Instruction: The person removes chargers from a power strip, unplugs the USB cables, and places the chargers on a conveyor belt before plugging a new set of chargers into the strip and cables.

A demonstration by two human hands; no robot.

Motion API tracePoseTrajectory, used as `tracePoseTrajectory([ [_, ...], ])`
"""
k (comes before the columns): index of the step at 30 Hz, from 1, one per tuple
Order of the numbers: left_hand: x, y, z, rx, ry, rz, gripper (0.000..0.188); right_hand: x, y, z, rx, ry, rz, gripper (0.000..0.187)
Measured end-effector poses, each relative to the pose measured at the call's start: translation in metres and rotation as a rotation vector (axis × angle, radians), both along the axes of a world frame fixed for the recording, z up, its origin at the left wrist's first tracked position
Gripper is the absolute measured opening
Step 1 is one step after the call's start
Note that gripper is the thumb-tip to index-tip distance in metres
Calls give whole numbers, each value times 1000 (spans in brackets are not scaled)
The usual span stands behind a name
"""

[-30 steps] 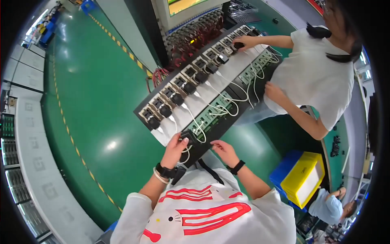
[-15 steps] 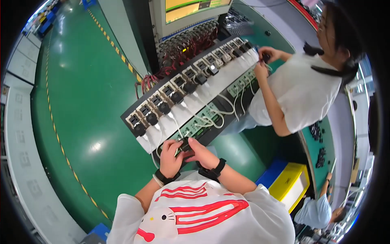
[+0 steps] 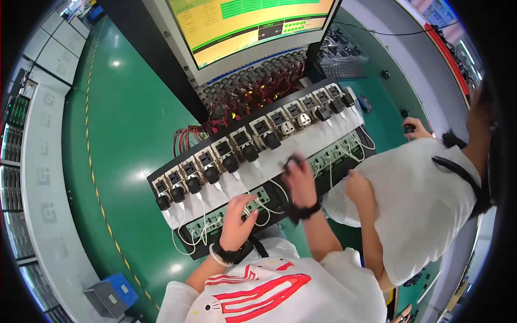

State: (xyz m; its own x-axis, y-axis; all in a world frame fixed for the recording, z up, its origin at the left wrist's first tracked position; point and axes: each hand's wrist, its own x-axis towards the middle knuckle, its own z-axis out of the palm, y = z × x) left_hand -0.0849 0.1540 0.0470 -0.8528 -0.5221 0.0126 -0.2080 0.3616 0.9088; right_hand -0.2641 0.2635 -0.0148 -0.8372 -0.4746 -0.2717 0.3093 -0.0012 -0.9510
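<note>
My right hand (image 3: 302,187), smeared by motion, holds a small black power adapter (image 3: 293,160) over the white panel, in front of the socket row. My left hand (image 3: 237,222) hovers at the front edge of the bench, its thumb and fingers apart beside a green circuit board (image 3: 262,198) and white cables (image 3: 276,211). A slanting row of wall-type sockets (image 3: 242,139) carries several black power adapters (image 3: 230,163) with white cables running down to the boards. Two sockets in the row have white round-faced pieces (image 3: 304,119) instead.
A large monitor (image 3: 253,27) stands behind the row, above tangled red wiring (image 3: 253,102). At my right a co-worker in a white shirt (image 3: 414,199) works close by, one hand (image 3: 417,129) holding a black adapter. A blue-grey bin (image 3: 113,295) sits on the floor at left.
My hands have separated: the right moved up and right with the adapter, the left stayed low with its fingers parted. The view shifted, and the co-worker's arm reached away from the sockets.
</note>
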Motion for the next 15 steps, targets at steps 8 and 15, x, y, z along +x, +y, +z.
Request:
tracePoseTrajectory([
  [8, 125, 23, -93, 1025, -701, -261, 49, -121, -37, -27, 655, 745, 53, 50],
  [15, 180, 50, -160, 1820, -201, 626, 68, -107, -67, -28, 816, 886, 114, 55],
])
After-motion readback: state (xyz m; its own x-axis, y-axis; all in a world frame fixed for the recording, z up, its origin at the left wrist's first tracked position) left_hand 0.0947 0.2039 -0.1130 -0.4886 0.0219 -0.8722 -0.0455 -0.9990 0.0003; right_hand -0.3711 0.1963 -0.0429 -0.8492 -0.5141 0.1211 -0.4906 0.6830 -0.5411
